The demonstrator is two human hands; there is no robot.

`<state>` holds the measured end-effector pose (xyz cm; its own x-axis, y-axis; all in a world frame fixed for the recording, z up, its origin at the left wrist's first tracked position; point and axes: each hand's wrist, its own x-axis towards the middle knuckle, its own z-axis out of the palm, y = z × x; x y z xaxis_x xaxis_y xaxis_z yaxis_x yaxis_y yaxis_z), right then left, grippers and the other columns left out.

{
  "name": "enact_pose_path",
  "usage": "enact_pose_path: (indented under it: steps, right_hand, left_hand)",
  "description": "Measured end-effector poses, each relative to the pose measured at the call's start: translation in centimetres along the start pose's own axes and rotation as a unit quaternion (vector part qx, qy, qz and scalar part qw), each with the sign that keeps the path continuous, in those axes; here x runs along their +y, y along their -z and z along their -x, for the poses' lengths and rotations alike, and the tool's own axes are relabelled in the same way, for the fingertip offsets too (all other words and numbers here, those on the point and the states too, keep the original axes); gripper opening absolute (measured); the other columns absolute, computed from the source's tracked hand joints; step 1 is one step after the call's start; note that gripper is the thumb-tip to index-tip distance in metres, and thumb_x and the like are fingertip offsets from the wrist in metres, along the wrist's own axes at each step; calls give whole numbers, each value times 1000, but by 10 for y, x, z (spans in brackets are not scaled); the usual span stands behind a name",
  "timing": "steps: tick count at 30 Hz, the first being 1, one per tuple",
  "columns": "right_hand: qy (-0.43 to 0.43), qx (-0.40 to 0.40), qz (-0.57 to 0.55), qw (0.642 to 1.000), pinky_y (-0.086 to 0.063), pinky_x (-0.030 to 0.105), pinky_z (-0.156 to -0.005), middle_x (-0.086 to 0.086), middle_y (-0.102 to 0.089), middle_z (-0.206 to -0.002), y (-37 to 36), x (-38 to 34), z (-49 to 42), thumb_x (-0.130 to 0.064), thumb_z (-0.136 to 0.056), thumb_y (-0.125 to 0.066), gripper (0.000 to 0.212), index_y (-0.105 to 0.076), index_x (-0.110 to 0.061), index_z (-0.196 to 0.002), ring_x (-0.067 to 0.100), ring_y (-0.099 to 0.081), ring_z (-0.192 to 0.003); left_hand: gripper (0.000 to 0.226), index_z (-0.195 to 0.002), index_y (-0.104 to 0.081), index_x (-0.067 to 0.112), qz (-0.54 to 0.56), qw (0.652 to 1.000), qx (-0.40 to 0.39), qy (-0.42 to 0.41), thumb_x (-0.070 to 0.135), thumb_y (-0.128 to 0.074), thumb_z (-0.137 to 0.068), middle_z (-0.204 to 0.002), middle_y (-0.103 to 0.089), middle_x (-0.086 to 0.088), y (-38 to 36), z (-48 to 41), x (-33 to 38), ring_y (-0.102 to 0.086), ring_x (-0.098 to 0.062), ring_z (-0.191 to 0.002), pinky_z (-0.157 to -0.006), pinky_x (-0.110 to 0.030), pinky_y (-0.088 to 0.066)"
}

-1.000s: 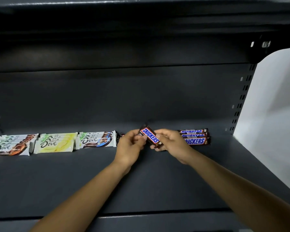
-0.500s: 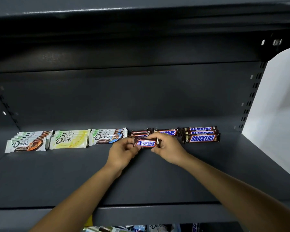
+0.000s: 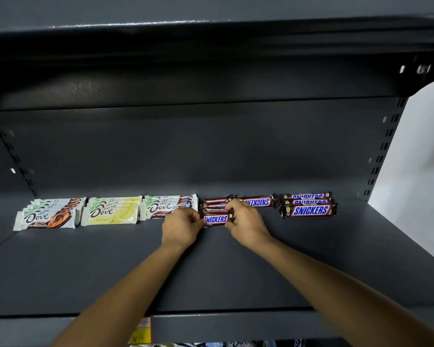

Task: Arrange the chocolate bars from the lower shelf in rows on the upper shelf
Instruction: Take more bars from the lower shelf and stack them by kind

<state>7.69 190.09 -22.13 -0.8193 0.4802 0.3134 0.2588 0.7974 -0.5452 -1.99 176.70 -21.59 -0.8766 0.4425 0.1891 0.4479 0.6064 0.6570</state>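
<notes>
A small Snickers bar lies flat on the dark upper shelf, at the front of a short row of small Snickers bars. My left hand pinches its left end and my right hand pinches its right end. To the right sit a single Snickers bar and a row of larger Snickers bars. To the left stand three rows of Dove bars: brown, yellow and blue.
The white side panel closes the shelf on the right. Another dark shelf hangs overhead. Below the front edge a yellow price tag and wrappers on the lower shelf peek out.
The small Snickers bar went from tilted in the air to flat on the shelf, in front of the small Snickers row. Both hands stayed on its ends. The view has tilted down slightly.
</notes>
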Motion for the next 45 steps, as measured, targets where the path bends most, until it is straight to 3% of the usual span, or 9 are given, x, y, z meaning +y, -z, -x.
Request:
enact_pose_path:
  steps: [9, 18, 23, 26, 32, 35, 40, 45]
  right_hand:
    - [-21, 11, -2, 1000, -37, 22, -71, -1, -53, -94, -6, 5, -6, -11, -82, -67, 31, -49, -15, -107, 19, -55, -89]
    - [-26, 13, -4, 1000, -44, 27, -77, 6, -59, -104, -6, 2, -7, -10, -80, -69, 32, -49, -14, -105, 22, -58, -93]
    - [-51, 10, -16, 999, -45, 26, -79, 6, -57, -108, -3, 1, -3, -13, -78, -72, 45, -45, -13, -114, 21, -58, -94]
    - [-65, 12, -2, 998, -45, 28, -80, 4, -55, -110, 4, 3, 2, -15, -77, -73, 47, -46, -14, -116, 20, -57, -95]
    - [-87, 24, 55, 994, -48, 32, -84, 5, -56, -113, 15, -1, 27, -21, -84, -66, 38, -50, -13, -116, 21, -54, -106]
    - [-95, 34, 78, 992, -50, 34, -85, 6, -57, -117, 17, -7, 43, -25, -86, -63, 33, -55, -12, -115, 22, -55, -107]
    - [-101, 25, 107, 989, -48, 38, -92, 6, -57, -121, 21, -26, 75, -30, -88, -59, 36, -56, -17, -121, 25, -52, -113]
    - [-52, 68, 101, 991, -44, 40, -93, 6, -56, -117, 35, -47, 118, -28, -87, -58, 34, -56, -16, -118, 25, -48, -113]
  left_hand:
    - [19, -65, -61, 24, -3, 1000, -6, 6, 35, -71, -78, -73, -67, 5, -5, -9, -2, -62, -17, -78, -66, -23, -42]
    - [23, -62, -58, 25, -13, 1000, -14, 7, 36, -70, -78, -77, -68, 2, -3, -10, -3, -61, -19, -85, -70, -24, -44]
    - [11, -82, -67, 25, -15, 1000, -21, 4, 35, -70, -79, -87, -71, 2, 0, -8, -3, -63, -19, -94, -77, -26, -45]
    - [24, -102, -66, 23, -18, 1000, -13, 7, 33, -68, -80, -99, -71, 1, 4, -4, -6, -60, -20, -104, -87, -29, -45]
    - [24, -106, -64, 23, -27, 1000, -14, -8, 31, -61, -83, -105, -69, -1, 12, 15, -7, -59, -24, -106, -87, -29, -44]
    - [20, -102, -64, 23, -65, 997, -22, -38, 31, -59, -84, -107, -68, -6, 18, 29, -3, -58, -29, -107, -86, -31, -45]
    - [33, -110, -60, 15, -179, 974, -40, -133, 36, -56, -85, -109, -63, -14, 28, 64, 14, -55, -33, -105, -81, -34, -47]
    - [40, -124, -55, 17, -165, 961, -11, -222, 34, -54, -87, -119, -58, -11, 37, 114, 34, -48, -30, -115, -88, -34, -43]
